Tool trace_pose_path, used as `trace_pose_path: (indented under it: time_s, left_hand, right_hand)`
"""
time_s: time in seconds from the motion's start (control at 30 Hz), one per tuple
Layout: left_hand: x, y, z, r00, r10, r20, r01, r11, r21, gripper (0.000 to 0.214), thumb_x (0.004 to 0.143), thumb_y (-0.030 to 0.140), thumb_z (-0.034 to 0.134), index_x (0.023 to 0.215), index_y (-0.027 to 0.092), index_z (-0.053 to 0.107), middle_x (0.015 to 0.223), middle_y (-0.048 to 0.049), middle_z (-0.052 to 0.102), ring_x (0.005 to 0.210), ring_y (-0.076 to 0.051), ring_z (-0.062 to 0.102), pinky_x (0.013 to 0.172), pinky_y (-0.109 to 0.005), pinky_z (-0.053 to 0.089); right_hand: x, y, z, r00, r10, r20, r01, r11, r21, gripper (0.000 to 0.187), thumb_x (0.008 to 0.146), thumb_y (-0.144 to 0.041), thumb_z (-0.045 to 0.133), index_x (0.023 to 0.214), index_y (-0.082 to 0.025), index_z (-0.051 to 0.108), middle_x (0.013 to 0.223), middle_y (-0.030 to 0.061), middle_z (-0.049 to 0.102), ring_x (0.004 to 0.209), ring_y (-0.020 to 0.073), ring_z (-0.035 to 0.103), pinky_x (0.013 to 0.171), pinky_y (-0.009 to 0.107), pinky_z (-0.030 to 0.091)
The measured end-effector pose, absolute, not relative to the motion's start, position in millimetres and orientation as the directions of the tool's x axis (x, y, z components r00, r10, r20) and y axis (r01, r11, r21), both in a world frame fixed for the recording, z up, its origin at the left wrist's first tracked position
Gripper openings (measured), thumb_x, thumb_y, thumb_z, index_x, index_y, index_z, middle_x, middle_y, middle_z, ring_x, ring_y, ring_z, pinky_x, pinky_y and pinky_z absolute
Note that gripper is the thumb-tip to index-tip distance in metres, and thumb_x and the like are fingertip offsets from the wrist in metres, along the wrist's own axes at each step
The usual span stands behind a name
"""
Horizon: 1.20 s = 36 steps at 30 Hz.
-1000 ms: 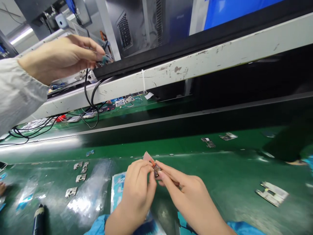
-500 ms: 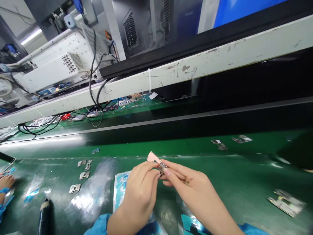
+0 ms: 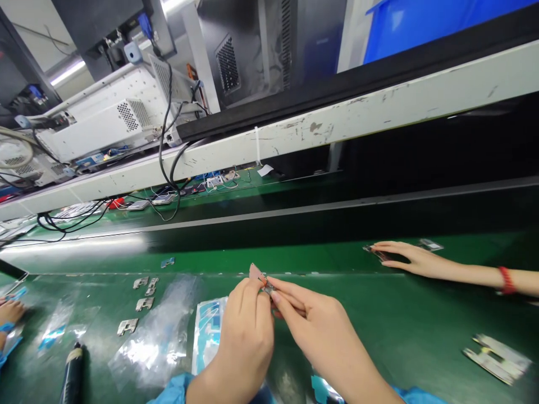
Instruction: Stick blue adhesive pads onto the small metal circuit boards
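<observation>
My left hand (image 3: 244,331) and my right hand (image 3: 314,322) meet in the middle of the view, both pinching one small circuit board (image 3: 268,287). A pinkish, copper-coloured flap (image 3: 255,271) sticks up from its far end. Fingertips cover most of the board. Below my left hand lies a sheet of blue film pieces (image 3: 207,331), partly hidden by the wrist. A piece of blue film (image 3: 323,388) shows under my right forearm.
Several small boards (image 3: 127,326) lie left, near clear plastic film (image 3: 158,331) and a dark bottle (image 3: 73,370). Another person's hand (image 3: 406,259) touches a board (image 3: 376,252) at the right. A larger board (image 3: 499,357) lies nearer. A pale beam (image 3: 295,137) crosses above the green bench.
Another person's hand has come in from the right and reached a board on the bench. The board in my hands has tilted and shifted slightly left; both my hands still grip it.
</observation>
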State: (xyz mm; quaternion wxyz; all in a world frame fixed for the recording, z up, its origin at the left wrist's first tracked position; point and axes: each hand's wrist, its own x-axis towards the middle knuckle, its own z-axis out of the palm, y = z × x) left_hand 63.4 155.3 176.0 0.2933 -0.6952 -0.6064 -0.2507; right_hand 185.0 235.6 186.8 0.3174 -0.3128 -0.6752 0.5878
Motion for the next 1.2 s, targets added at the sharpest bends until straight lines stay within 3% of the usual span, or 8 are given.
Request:
trace_pose_path:
  time_s: [0.43, 0.7, 0.8, 0.93, 1.2]
  left_hand:
    - [64, 158, 178, 0.076, 0.666, 0.742, 0.997, -0.029, -0.077, 0.016, 0.092, -0.002, 0.05, 0.094, 0.012, 0.057, 0.093, -0.012, 0.065, 0.088, -0.024, 0.063, 0.077, -0.039, 0.056]
    - [48, 151, 200, -0.052, 0.622, 0.781, 0.973, -0.146, 0.18, 0.015, 0.093, 0.003, 0.052, 0.099, 0.017, 0.055, 0.105, -0.008, 0.065, 0.103, -0.02, 0.061, 0.09, -0.034, 0.05]
    - [38, 144, 209, -0.144, 0.563, 0.814, 0.958, -0.125, 0.257, 0.013, 0.095, 0.006, 0.048, 0.097, 0.018, 0.054, 0.094, -0.0046, 0.061, 0.09, -0.017, 0.059, 0.081, -0.03, 0.048]
    - [33, 138, 215, -0.24, 0.633, 0.736, 0.907, -0.125, 0.403, 0.016, 0.098, 0.011, 0.045, 0.09, 0.02, 0.056, 0.08, 0.0005, 0.056, 0.073, -0.013, 0.054, 0.067, -0.025, 0.044]
    - [38, 133, 217, -0.216, 0.624, 0.751, 0.907, -0.157, 0.392, 0.013, 0.097, 0.013, 0.048, 0.091, 0.02, 0.058, 0.077, 0.0014, 0.058, 0.069, -0.012, 0.055, 0.064, -0.024, 0.044]
  right_hand:
    - [182, 239, 177, -0.594, 0.804, 0.028, -0.085, -0.028, -0.996, 0.05, 0.084, -0.044, 0.066, 0.122, -0.013, 0.073, 0.115, 0.0132, 0.077, 0.095, 0.0269, 0.076, 0.088, 0.039, 0.064]
    - [191, 248, 190, -0.655, 0.755, -0.041, -0.184, -0.212, -0.96, 0.058, 0.078, -0.055, 0.078, 0.119, -0.015, 0.074, 0.101, 0.0131, 0.079, 0.09, 0.0233, 0.077, 0.078, 0.031, 0.065]
    - [198, 250, 195, -0.642, 0.765, -0.049, -0.208, -0.236, -0.949, 0.06, 0.077, -0.058, 0.079, 0.119, -0.016, 0.074, 0.101, 0.0136, 0.079, 0.09, 0.0234, 0.077, 0.074, 0.029, 0.065]
    - [205, 247, 202, -0.636, 0.769, -0.059, -0.208, -0.244, -0.947, 0.06, 0.076, -0.059, 0.08, 0.118, -0.016, 0.074, 0.099, 0.0144, 0.08, 0.09, 0.024, 0.077, 0.073, 0.029, 0.065]
    - [215, 236, 207, -0.691, 0.722, -0.019, -0.199, -0.215, -0.956, 0.048, 0.084, -0.052, 0.075, 0.12, -0.021, 0.074, 0.106, 0.0126, 0.078, 0.089, 0.0226, 0.076, 0.071, 0.029, 0.064]
